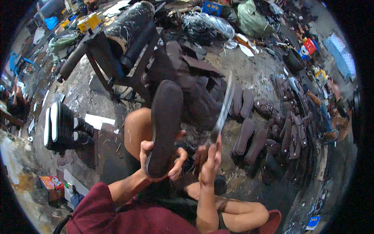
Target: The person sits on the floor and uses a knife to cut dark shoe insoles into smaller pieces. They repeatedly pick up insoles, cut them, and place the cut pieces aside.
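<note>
A dark brown shoe sole (pixel 166 117) stands nearly upright in front of me, its broad flat face turned toward me. My left hand (pixel 177 163) is closed around its lower end, thumb at the left edge and fingers at the right. Just to the right, my right hand (pixel 210 163) grips a knife (pixel 226 103) by its low end. The long, pale blade points up, smeared by motion, and stands apart from the sole. Beyond both hands lies a heap of dark sheet pieces (pixel 194 89), partly hidden by the sole.
Stacked black slippers with white edges (pixel 56 123) lie on the left. Several dark soles (pixel 249 142) and a large pile of dark sandals (pixel 292 132) spread to the right. A dark metal stand with rollers (pixel 103 58) rises at the far left. Plastic bags (pixel 253 19) lie at the back.
</note>
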A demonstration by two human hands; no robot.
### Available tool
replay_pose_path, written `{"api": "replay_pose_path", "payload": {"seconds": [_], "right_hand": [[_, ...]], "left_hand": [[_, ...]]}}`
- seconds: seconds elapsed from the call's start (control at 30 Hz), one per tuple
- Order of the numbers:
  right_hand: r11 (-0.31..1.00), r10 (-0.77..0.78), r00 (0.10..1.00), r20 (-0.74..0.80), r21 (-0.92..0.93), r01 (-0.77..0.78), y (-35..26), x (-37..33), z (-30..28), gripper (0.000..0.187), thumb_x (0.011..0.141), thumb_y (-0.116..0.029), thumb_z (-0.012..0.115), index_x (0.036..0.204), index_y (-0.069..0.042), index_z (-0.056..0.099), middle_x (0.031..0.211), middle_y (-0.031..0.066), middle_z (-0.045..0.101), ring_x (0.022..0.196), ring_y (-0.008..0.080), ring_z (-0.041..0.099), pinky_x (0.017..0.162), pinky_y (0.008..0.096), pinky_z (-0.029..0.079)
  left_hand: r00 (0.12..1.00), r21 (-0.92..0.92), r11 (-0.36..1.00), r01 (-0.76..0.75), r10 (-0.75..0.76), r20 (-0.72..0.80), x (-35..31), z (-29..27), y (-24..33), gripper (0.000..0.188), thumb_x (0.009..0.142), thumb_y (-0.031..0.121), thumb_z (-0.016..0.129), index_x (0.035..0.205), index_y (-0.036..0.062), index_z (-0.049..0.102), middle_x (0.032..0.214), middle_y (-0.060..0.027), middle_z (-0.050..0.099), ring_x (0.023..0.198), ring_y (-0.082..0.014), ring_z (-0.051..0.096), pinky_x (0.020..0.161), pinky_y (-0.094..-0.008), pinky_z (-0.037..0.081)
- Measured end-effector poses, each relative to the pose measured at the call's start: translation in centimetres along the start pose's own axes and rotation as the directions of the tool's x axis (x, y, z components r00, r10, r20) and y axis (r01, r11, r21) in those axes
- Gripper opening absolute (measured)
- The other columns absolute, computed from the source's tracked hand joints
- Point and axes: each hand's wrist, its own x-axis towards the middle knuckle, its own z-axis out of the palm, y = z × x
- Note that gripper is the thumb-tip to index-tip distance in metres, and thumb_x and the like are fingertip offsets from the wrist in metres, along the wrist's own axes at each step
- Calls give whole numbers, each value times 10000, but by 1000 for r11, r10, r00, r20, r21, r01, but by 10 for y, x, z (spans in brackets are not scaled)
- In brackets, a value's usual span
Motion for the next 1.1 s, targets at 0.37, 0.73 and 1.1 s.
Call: {"api": "replay_pose_path", "payload": {"seconds": [0.37,0.73,1.1], "right_hand": [[946,225,969,104,216,-243,-40,-53,5,470,827,-43,721,1246,44,526,778,52,655,612,109,616,520,225,464],[990,30,693,-720,118,80,23,81,-227,452,792,65,637,1226,76,514,809,110,606,628,187,604,526,288,484],[993,108,466,-878,69,-100,107,121,-330,296,835,-30,652,1126,-76,633,804,76,631,550,155,550,457,278,457]], "left_hand": [[980,21,1000,0,4,-201,53,5,0,658,824,507,369,1151,-45,515,987,-184,580,944,-318,580,832,-432,505],[878,771,535,346,105,-467,59,-64,-50,490,929,148,605,1378,10,465,1305,-148,567,1098,-200,592,949,-330,465],[910,876,421,237,219,-352,83,-73,-60,429,892,115,650,1291,1,539,1257,-127,606,1128,-187,574,968,-317,450]]}}
